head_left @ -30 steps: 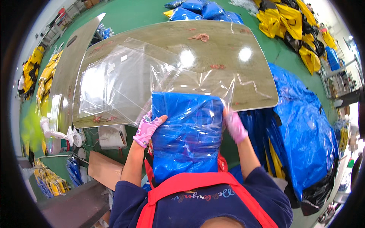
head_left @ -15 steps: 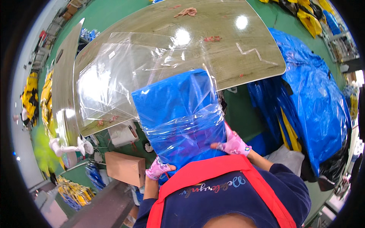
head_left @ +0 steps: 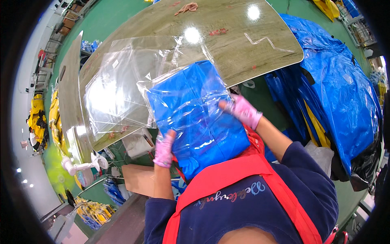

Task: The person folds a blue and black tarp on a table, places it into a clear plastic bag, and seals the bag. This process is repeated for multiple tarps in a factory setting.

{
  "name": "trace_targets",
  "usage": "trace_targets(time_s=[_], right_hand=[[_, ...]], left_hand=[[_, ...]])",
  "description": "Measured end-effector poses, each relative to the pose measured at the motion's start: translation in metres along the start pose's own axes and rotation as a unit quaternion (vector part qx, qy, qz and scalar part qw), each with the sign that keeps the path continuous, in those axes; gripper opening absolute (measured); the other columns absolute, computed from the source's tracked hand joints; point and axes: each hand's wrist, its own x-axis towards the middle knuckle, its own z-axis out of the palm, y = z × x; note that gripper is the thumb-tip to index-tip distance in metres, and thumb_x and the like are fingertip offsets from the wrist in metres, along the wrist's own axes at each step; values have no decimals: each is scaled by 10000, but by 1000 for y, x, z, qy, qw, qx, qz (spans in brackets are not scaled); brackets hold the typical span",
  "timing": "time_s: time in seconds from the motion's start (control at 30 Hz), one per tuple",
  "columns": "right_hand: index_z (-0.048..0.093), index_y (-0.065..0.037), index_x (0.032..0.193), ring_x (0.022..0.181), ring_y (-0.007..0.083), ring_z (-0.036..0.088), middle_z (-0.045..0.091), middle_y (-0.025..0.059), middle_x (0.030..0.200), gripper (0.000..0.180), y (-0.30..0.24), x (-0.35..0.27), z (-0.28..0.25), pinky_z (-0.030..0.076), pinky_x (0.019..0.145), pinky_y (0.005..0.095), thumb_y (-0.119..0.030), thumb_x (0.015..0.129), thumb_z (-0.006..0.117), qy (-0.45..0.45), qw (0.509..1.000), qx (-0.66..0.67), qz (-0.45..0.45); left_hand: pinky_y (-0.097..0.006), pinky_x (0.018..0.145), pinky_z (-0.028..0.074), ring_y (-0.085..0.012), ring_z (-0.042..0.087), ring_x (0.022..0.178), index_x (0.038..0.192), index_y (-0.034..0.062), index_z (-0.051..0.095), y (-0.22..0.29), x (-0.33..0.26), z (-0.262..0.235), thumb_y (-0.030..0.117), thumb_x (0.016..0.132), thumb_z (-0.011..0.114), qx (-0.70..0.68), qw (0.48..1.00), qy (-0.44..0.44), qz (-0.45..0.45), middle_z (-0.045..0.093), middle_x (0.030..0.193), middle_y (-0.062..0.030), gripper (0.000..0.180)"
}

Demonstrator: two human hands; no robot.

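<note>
A folded blue plastic bundle [head_left: 215, 144] slants between my hands at the table's near edge, in front of my red apron. Around its far part lies a clear plastic bag [head_left: 164, 79], wrinkled and shiny; the bundle's near end looks bare. My left hand [head_left: 164, 149], in a pink glove with bare fingertips, grips the near left side, thumb on top. On the right side, farther up, my right hand [head_left: 243, 110] holds the bag's edge, its thumb on top and its other fingers mostly hidden.
More flat clear bags [head_left: 109, 91] lie on the wood-patterned table [head_left: 231, 53], along with a brown cloth scrap [head_left: 187, 8]. A big blue sheet pile [head_left: 333, 89] stands at the right. Below left are a cardboard box [head_left: 138, 179] and a small fan [head_left: 83, 164].
Both hands have moved away from my body along the bundle's sides. The bag's crumpled near edge has shifted toward the far end, leaving more blue bare near me.
</note>
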Motion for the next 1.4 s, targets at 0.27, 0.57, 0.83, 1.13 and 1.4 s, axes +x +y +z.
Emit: trace_targets(time_s=[0.27, 0.57, 0.83, 1.13, 1.4], right_hand=[[256, -4, 1477, 1344, 279, 403, 402, 173, 1458, 839, 8, -112, 28, 327, 1097, 375, -216, 834, 750, -11, 991, -59, -123], [324, -44, 1419, 1217, 198, 501, 505, 88, 1323, 994, -128, -22, 36, 382, 1055, 354, -245, 642, 911, 36, 899, 225, -373], [540, -69, 974, 948, 293, 525, 549, 113, 1007, 470, -126, 17, 2, 434, 829, 388, -147, 609, 826, 207, 777, -228, -548], [479, -68, 1126, 1045, 335, 595, 596, 183, 1210, 606, -74, 31, 10, 470, 901, 398, -186, 659, 848, 226, 865, -119, -431], [641, -66, 1100, 902, 149, 606, 645, 42, 1072, 254, -110, 31, -8, 488, 843, 281, -93, 858, 713, 374, 787, 239, -429]], left_hand=[[-376, 980, 437, -232, 582, 1065, 1314, -15, 487, -54, -56, -14, 355, 746, 807, 60, 986, -154, 30, 616, 1188, -116, 750], [-398, 943, 447, -267, 624, 855, 1121, 3, 593, -39, 51, 64, 146, 832, 677, 231, 899, 115, 354, 665, 965, -83, 333], [-388, 760, 505, -241, 609, 906, 1088, 46, 632, 87, 20, 61, 286, 830, 681, 382, 857, -1, 346, 638, 994, -128, 356], [-365, 895, 489, -290, 608, 1037, 1300, 138, 566, 234, 45, 135, 451, 771, 676, 536, 625, -233, 518, 622, 1172, -128, 625], [-437, 1024, 410, -307, 502, 1232, 1295, 45, 535, 174, 35, 157, 516, 822, 676, 241, 626, 323, 668, 517, 1340, -150, 682]])
